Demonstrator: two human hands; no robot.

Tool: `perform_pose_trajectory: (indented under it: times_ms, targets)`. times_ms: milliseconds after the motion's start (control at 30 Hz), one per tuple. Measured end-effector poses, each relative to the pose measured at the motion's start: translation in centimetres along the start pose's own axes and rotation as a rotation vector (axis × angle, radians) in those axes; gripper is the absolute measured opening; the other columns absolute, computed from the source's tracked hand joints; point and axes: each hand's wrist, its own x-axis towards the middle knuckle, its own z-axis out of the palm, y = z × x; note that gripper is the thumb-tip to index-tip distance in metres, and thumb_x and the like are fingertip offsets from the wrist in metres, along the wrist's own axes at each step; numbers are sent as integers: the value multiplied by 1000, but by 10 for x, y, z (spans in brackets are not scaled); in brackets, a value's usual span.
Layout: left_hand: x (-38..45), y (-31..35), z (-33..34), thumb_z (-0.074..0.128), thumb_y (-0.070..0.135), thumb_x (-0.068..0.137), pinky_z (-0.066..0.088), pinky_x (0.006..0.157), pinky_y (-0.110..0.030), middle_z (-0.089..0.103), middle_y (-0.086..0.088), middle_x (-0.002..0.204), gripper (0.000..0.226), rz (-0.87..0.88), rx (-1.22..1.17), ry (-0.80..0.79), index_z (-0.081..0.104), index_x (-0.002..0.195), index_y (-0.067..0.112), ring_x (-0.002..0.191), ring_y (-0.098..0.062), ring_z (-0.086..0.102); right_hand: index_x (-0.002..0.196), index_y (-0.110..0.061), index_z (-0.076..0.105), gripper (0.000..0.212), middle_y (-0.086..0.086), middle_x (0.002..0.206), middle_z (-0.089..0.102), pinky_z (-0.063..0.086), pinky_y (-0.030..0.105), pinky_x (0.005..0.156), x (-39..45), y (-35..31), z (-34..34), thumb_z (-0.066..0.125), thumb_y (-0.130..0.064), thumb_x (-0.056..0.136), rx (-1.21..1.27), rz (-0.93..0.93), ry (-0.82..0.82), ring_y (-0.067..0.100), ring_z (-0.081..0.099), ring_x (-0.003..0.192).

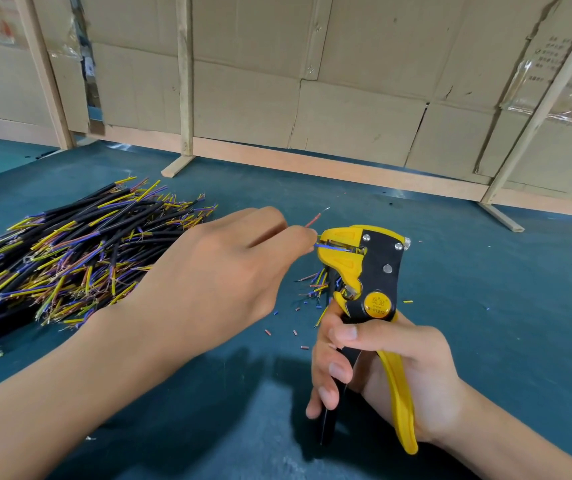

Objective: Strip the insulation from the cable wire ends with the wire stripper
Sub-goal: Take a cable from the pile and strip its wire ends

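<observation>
On our blue tabletop (pixel 485 306) sits a pile of cables (pixel 62 251). Our right hand (pixel 388 372) squeezes the yellow wire stripper (pixel 364 271) upright. Our left hand (pixel 229 271) pinches a blue wire (pixel 326 246) into its jaws.

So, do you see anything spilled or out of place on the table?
Yes. Small cut bits of insulation lie scattered on the green table around the wire stripper, which the right hand grips. They look like stripping waste. The cable pile at left is loose, untidy.
</observation>
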Motion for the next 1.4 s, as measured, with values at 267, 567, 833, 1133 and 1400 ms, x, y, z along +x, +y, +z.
perform_pose_trajectory:
  times_ms: [267,567,833,1133,1400]
  targets:
    - [-2,-1,1,71,-3,85,54,54,-44,59,-11,78,23,-40,30,-26,73,107,6,64,-34,60,79,-6,56,9,12,64,47,54,52,71,0,0,2,60,-12,85,-5,-3,-1,30,56,59]
    - [0,2,1,71,0,88,52,52,-43,58,-9,76,20,-45,45,-13,74,105,8,62,-31,59,74,-5,53,15,12,63,47,54,50,70,1,-2,3,60,-13,85,-30,1,7,30,55,57]
    - [0,3,0,72,0,86,52,54,-42,58,-8,75,21,-52,41,-3,74,105,9,62,-31,59,76,-9,59,7,11,60,45,55,49,67,1,0,4,60,-12,82,-28,-9,34,29,55,53]
    - [1,4,-1,74,-4,82,53,54,-42,59,-9,75,23,-53,7,4,74,102,7,62,-31,59,72,-10,58,6,9,55,43,55,43,60,2,2,6,60,-13,77,-15,-32,44,27,54,48]
    - [-1,3,2,74,-3,83,54,56,-43,61,-10,77,20,-64,-22,-41,74,101,6,64,-33,60,59,-12,47,21,3,43,35,46,27,43,-1,2,8,65,-18,69,-10,-45,185,20,41,34]
